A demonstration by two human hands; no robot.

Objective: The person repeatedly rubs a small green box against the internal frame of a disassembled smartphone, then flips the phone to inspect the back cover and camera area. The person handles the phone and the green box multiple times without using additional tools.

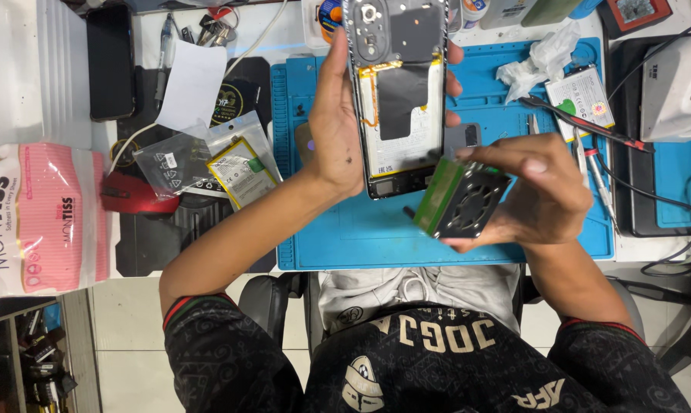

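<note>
My left hand (338, 130) holds an opened phone (399, 92) upright above the blue work mat (360, 237), its back cover off, with the white battery and black shielding showing. My right hand (540, 191) grips a small green-framed fan unit with a black grille (460, 200), just below and right of the phone's lower end. The fan sits close to the phone's bottom edge; I cannot tell if they touch.
A second battery (586, 99), a crumpled tissue (540, 57) and tweezers (598, 172) lie on the mat's right side. Left of the mat are plastic bags with a battery (238, 168), a red mouse (135, 195), a black phone (110, 61) and a pink tissue pack (43, 218). Cables run at right.
</note>
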